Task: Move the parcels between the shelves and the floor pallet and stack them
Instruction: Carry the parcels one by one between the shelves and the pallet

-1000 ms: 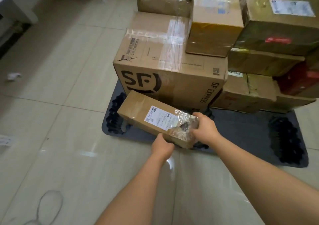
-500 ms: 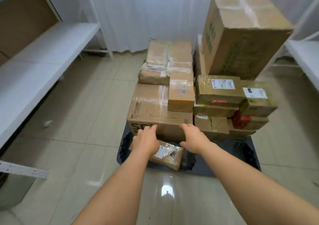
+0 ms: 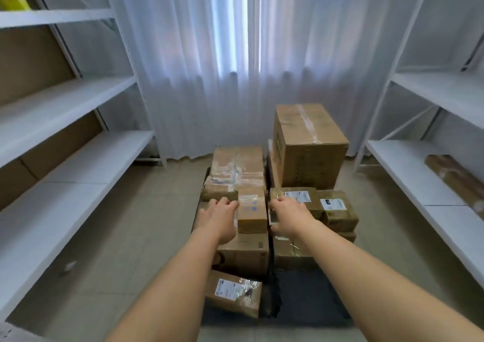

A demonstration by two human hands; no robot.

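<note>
1. Head view: left hand [image 3: 219, 217] reaching fwd, fingers spread and fairly straight, tips at left side of small taped box [image 3: 252, 210]; gripping nothing.
2. Right hand [image 3: 287, 215] reaching fwd on other side of same box, fingers extended over edge of labelled flat parcel [image 3: 296, 197]; thumb tucked below; no clear grip, contact w/ box uncertain.
3. Small taped box sitting on top of big carton [image 3: 246, 255], between both hands, upright.
4. Long parcel w/ white label [image 3: 234, 292] lying on front left of dark floor pallet [image 3: 309, 297], just in front of big carton, tilted slightly.
5. Tall carton [image 3: 309, 145] at back right of stack, highest; wide taped carton [image 3: 237, 168] back left.
6. Plastic-wrapped parcel w/ label [image 3: 337, 209] right of right hand, atop lower boxes.
7. White shelving left [image 3: 65, 137] and right [image 3: 419, 174]; brown wrapped parcel [image 3: 455, 179] on right shelf; yellow item [image 3: 14, 3] top left shelf.
8. White curtain [image 3: 235, 66] behind stack.
</note>
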